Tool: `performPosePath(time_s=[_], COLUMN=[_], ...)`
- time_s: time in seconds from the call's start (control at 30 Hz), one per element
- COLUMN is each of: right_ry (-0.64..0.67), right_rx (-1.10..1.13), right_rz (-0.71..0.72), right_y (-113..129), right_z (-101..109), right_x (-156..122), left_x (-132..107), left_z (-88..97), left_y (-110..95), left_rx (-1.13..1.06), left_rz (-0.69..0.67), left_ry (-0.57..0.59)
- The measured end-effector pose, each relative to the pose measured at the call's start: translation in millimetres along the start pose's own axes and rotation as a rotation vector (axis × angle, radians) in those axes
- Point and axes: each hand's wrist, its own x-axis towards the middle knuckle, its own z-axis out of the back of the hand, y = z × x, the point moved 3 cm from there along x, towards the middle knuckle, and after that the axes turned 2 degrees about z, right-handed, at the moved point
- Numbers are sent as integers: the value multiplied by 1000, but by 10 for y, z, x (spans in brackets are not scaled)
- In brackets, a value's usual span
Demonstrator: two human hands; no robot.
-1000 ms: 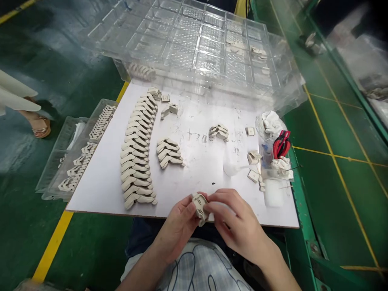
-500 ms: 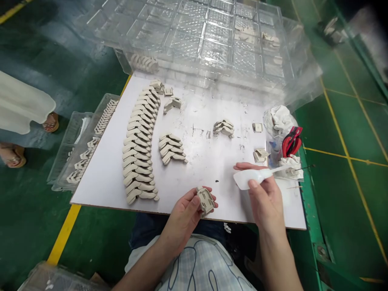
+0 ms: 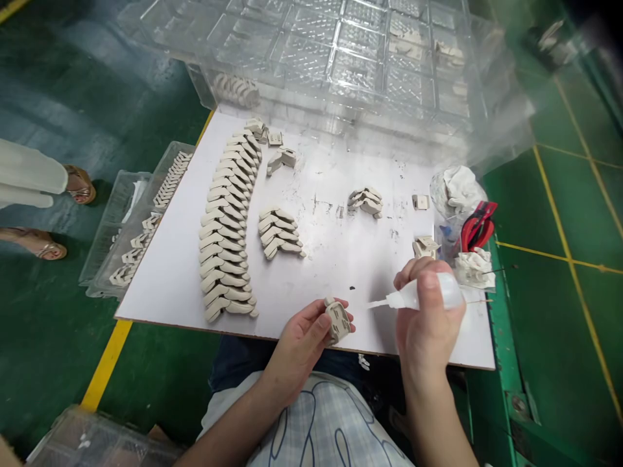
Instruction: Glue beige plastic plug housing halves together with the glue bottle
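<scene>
Left hand [image 3: 304, 337] grips beige part [image 3: 337, 320]; right hand [image 3: 428, 318] aims glue bottle [image 3: 418, 297] nozzle toward it.

Readable text: I find none anywhere in this view.
White board [image 3: 321, 272]: dark smudges only; I make out no letters.
Squeeze bottle [image 3: 406, 298]: plain white, with no label I can read.
Beige part [image 3: 338, 321]: moulded ridges; any marking is too small for me to tell.
Clear trays [image 3: 311, 52]: embossed pattern, no print I can read.
Floor line [image 3: 102, 370]: a plain yellow stripe without words or numbers.
</scene>
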Motion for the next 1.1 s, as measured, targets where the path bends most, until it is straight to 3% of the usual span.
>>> performPosePath(time_s=[0.1,0.2,0.6,1.1], right_ry=[42,104,127,95], right_rx=[-158,-244,-195,-210], right_rz=[170,252,99,145], right_y=[63,86,76,98], right_z=[-18,-4,-21,-113], right_x=[-25,-35,-93,-92], left_x=[3,-2,27,26], left_z=[3,-7,27,8], left_y=[-2,-9,33,27], left_rx=[1,-9,-26,-34], left_rz=[10,26,7,-27], left_ry=[0,1,32,81])
